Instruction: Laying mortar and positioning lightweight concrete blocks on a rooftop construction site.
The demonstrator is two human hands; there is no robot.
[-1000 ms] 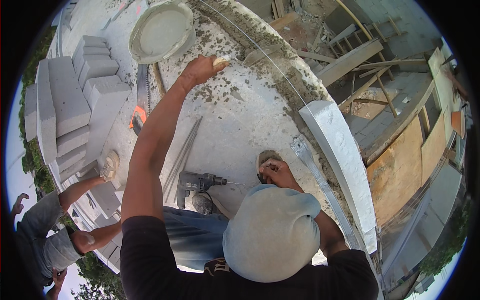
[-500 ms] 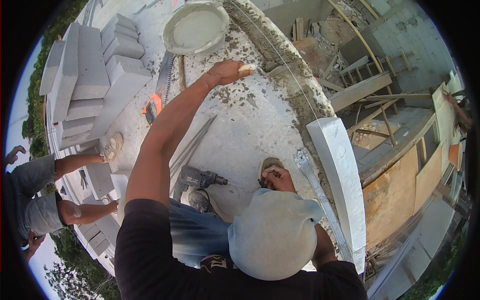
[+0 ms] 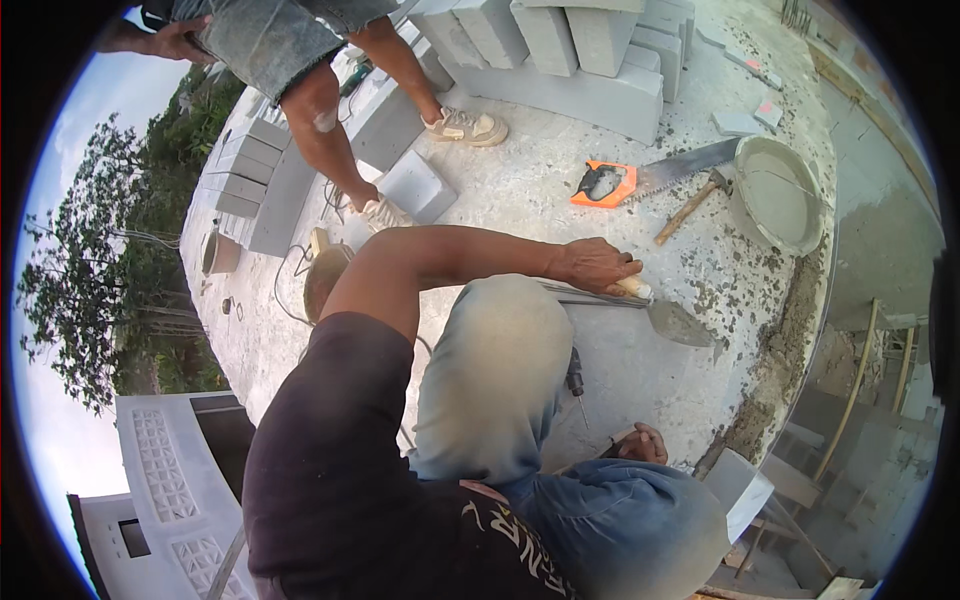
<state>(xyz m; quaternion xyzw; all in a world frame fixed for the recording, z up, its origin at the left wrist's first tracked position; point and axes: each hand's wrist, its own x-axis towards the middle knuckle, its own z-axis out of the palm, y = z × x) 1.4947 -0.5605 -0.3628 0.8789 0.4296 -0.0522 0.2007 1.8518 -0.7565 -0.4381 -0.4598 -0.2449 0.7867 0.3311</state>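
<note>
My left hand (image 3: 597, 265) is closed around the pale handle of a trowel (image 3: 680, 324). The trowel's grey blade lies low over the mortar-spattered slab (image 3: 640, 360). Beyond my bent knee, my right hand (image 3: 643, 443) has curled fingers; anything inside them is hidden. Between my knees, a drill (image 3: 575, 372) shows only its chuck and bit. Thin metal rods (image 3: 590, 296) run beneath my left hand. Past it lie a hammer (image 3: 690, 208) with a wooden handle, a handsaw (image 3: 605, 184) with an orange grip, and a round tub (image 3: 780, 195) of grey mortar.
A co-worker's legs (image 3: 315, 110) stand at the upper left beside stacked grey blocks (image 3: 600, 95). Along the slab's right edge runs a mortar strip (image 3: 790, 350), with a drop beyond it. A white block (image 3: 738, 487) sits near that edge. A bucket (image 3: 220, 252) stands far left.
The view has swung left, so the scene has shifted and turned. My left hand has drawn back from the mortar edge, and the trowel blade now shows. My right hand stays low.
</note>
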